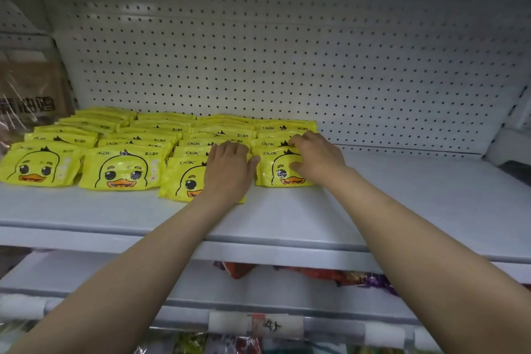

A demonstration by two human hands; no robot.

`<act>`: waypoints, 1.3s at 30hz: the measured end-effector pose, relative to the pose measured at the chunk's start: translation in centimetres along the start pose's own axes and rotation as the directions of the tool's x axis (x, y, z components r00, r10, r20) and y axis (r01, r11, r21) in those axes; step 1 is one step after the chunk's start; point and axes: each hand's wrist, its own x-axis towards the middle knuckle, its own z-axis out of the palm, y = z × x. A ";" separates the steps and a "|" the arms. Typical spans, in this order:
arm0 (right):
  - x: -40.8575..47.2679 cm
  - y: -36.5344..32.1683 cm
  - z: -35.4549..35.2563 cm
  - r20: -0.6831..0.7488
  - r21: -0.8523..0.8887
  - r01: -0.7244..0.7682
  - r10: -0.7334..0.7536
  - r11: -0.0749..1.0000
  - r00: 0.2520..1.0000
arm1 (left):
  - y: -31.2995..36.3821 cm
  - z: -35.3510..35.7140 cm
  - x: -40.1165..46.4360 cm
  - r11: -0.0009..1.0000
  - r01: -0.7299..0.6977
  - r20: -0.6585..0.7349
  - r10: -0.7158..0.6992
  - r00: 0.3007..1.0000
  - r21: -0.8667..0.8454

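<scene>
Several yellow duck-face packs lie in overlapping rows on a white shelf (402,204). My left hand (228,170) lies flat, palm down, on the front pack of the third row (181,181), which sits a little forward of its neighbours. My right hand (314,157) rests on the front pack of the rightmost row (273,172), fingers curled over its top edge and thumb on its face. The two left rows (120,170) are untouched.
A white pegboard (287,66) backs the shelf. A brown wrapped package (31,89) stands at the far left. The shelf's right half is bare. Below are colourful packets (344,276) and a price rail with a label (271,325).
</scene>
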 end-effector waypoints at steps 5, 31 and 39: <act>-1.5 -0.9 -0.4 0.023 -0.026 -0.033 0.034 0.999 0.999 | 0.9 -1.4 0.2 0.999 0.038 0.107 -0.040 0.993 0.023; -17.3 -22.4 -11.2 -0.143 0.253 0.552 -0.533 0.795 0.834 | -7.3 -26.5 -25.1 0.953 0.302 -0.136 -0.299 0.945 0.002; -17.6 -36.9 -7.3 -0.114 0.306 0.661 -0.663 0.685 0.740 | -18.8 -29.5 -32.1 0.888 0.437 -0.174 -0.412 0.895 0.146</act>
